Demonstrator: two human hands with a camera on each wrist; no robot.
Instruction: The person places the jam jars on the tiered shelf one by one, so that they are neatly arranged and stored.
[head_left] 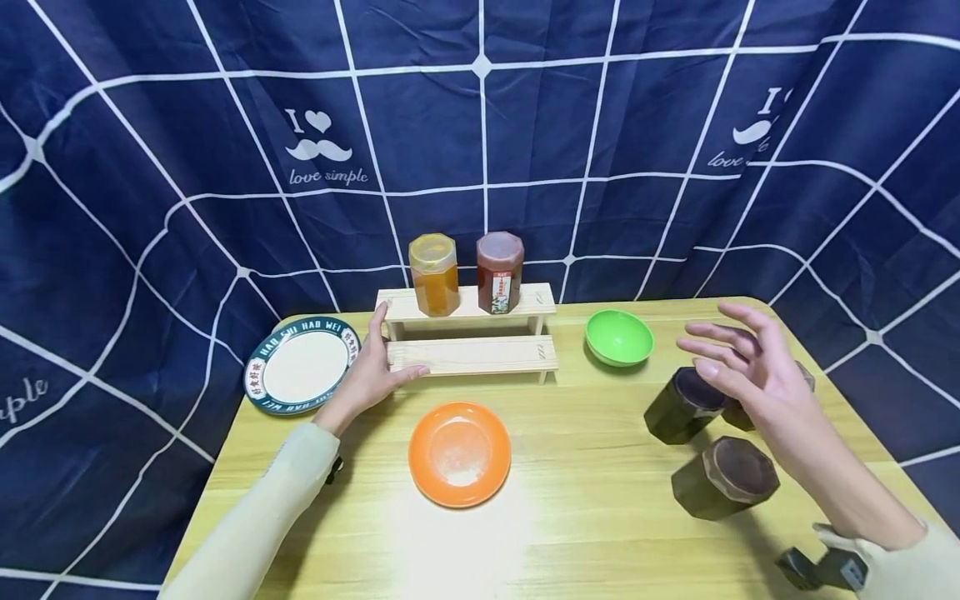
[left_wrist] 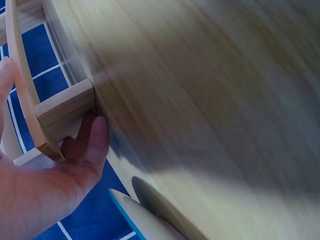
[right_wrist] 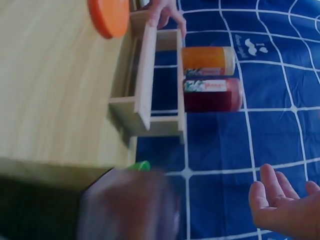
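At the back of the table stands a two-tier wooden rack [head_left: 480, 356]. My left hand [head_left: 371, 372] holds its left end, thumb on the lower tier and fingers around the side supports [left_wrist: 67, 107]. On the upper tier sit a jar of amber contents [head_left: 437, 287] and a jar of dark red contents [head_left: 497, 275] with a label. Over at the right, my right hand [head_left: 761, 367] hovers empty with its fingers spread. Beneath and beside it are dark faceted jars, one to its left [head_left: 678, 408] and one nearer [head_left: 723, 479]; another is partly hidden behind the hand.
An orange plate [head_left: 459, 454] lies in front of the rack. Left of the rack is a white plate with a green patterned rim [head_left: 300, 367]. A green bowl [head_left: 618, 337] sits to its right. A blue grid-patterned curtain [head_left: 540, 125] borders the table's back and sides.
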